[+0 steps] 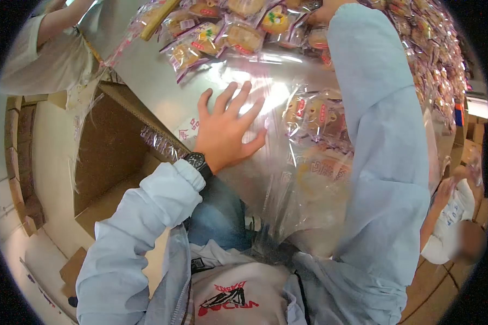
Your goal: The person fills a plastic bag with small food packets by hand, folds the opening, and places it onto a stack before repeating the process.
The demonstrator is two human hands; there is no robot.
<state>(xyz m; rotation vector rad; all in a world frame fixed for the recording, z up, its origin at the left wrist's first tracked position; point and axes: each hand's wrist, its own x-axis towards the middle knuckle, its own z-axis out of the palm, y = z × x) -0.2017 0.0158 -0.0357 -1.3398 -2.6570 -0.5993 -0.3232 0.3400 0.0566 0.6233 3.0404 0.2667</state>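
Note:
My left hand (229, 128) is spread, palm down, over a clear plastic bag and the shiny table surface (141, 54); it holds nothing. My right hand (331, 10) reaches to the top edge among wrapped pastries (244, 35), and its fingers are mostly hidden by the sleeve and packets. Between my arms lies a clear bag (309, 189) with printed letters. Several wrapped pastries (321, 115) show at its upper part.
An open cardboard box (108, 157) stands left of my left forearm. A large heap of wrapped pastries (434, 59) fills the upper right. Another person's arm (65, 21) is at upper left, and another person (453, 216) is at the right. Cardboard boxes (24, 162) line the far left.

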